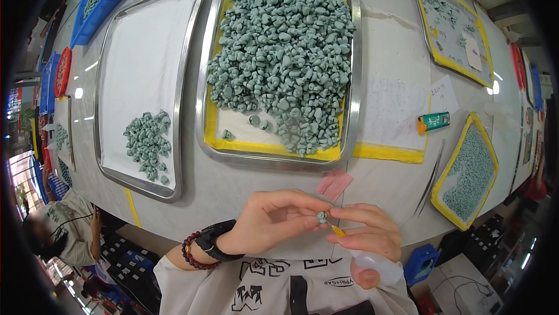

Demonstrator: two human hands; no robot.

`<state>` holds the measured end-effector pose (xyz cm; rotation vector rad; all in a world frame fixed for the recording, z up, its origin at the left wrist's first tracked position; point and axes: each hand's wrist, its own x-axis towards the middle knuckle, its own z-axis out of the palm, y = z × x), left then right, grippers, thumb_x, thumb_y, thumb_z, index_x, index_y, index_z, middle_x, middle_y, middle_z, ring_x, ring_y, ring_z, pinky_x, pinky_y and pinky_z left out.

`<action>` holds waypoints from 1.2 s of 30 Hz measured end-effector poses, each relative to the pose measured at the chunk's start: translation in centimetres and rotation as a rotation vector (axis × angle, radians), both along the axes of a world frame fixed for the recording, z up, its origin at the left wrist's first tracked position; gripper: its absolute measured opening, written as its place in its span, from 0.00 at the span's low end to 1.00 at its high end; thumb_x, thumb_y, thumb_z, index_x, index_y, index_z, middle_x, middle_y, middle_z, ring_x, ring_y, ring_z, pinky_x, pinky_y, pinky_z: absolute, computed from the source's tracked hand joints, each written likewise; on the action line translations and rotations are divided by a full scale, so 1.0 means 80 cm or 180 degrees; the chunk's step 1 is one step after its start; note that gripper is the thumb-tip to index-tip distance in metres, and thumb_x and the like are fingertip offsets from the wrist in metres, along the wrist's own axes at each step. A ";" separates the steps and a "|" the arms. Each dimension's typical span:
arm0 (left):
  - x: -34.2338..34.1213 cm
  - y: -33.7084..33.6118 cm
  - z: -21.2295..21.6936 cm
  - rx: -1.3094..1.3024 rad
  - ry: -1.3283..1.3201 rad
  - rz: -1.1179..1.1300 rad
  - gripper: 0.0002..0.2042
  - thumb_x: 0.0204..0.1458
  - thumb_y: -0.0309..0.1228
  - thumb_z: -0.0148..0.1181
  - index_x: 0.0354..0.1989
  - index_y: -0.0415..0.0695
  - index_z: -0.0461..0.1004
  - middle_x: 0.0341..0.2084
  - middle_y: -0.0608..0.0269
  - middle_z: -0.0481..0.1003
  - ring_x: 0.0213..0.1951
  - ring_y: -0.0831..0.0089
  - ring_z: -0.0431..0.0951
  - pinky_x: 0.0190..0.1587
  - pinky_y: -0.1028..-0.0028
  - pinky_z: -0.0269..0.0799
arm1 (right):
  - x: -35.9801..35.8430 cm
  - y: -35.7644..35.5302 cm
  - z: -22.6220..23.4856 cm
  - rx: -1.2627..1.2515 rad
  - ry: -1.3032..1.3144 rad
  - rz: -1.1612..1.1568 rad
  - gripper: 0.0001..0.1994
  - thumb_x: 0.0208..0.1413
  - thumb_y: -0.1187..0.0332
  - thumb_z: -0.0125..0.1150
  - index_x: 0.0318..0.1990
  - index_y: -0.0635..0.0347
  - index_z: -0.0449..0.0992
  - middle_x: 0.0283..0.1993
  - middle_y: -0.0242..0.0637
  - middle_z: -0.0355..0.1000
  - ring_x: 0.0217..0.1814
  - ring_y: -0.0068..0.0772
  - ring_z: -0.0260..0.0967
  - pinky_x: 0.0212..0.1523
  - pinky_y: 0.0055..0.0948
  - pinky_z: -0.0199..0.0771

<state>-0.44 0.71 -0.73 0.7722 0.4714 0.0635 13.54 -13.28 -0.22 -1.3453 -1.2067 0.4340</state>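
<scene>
My left hand [271, 219] is closed, pinching a small grey-green moulded piece [321, 217] between thumb and fingertips. In my right hand [370, 227] is a translucent squeeze bottle [381, 267] with a yellow nozzle [338, 231]. A thin tip on the nozzle points at the piece, at or very near its surface; I cannot tell if they touch. My right fingertips also meet the left ones close to the piece. Beyond my hands, a metal tray with yellow edging [273, 163] holds a big heap of similar pieces [285, 53].
At left, a white-lined metal tray [140, 41] carries a smaller pile of pieces [148, 143]. A pink cloth scrap [334, 184] lies just past my hands. To the right are tweezers [431, 178], a green lighter [434, 122] and two yellow-edged trays [466, 222] [428, 35].
</scene>
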 end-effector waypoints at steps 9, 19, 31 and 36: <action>0.001 -0.001 -0.001 0.0042 -0.0077 0.0076 0.13 0.50 0.14 0.53 0.45 0.31 0.71 0.44 0.50 0.72 0.43 0.68 0.76 0.46 0.73 0.74 | 0.001 0.000 0.003 -0.0073 0.0036 0.0055 0.26 0.60 0.44 0.37 0.35 0.61 0.69 0.20 0.42 0.75 0.38 0.50 0.76 0.37 0.42 0.71; 0.000 0.001 0.001 0.0052 -0.0027 0.0023 0.13 0.50 0.14 0.53 0.45 0.31 0.71 0.43 0.50 0.72 0.41 0.67 0.77 0.45 0.72 0.74 | -0.001 -0.004 0.003 -0.0095 0.0070 -0.0001 0.25 0.61 0.46 0.37 0.36 0.61 0.68 0.20 0.42 0.74 0.38 0.49 0.75 0.39 0.43 0.71; 0.002 -0.001 0.000 0.0139 0.0136 0.0100 0.08 0.49 0.18 0.56 0.39 0.33 0.73 0.38 0.51 0.73 0.38 0.68 0.76 0.42 0.73 0.75 | 0.058 -0.040 -0.005 -0.1580 -0.2381 -0.0657 0.08 0.44 0.73 0.59 0.34 0.58 0.74 0.39 0.39 0.71 0.44 0.44 0.68 0.47 0.41 0.67; 0.008 -0.002 0.000 0.0260 0.0100 0.0165 0.08 0.48 0.18 0.56 0.38 0.34 0.73 0.36 0.51 0.72 0.35 0.70 0.75 0.40 0.72 0.76 | 0.091 -0.104 0.027 -0.1948 -0.2246 -0.2127 0.08 0.40 0.79 0.61 0.32 0.60 0.75 0.35 0.38 0.67 0.43 0.40 0.66 0.43 0.36 0.65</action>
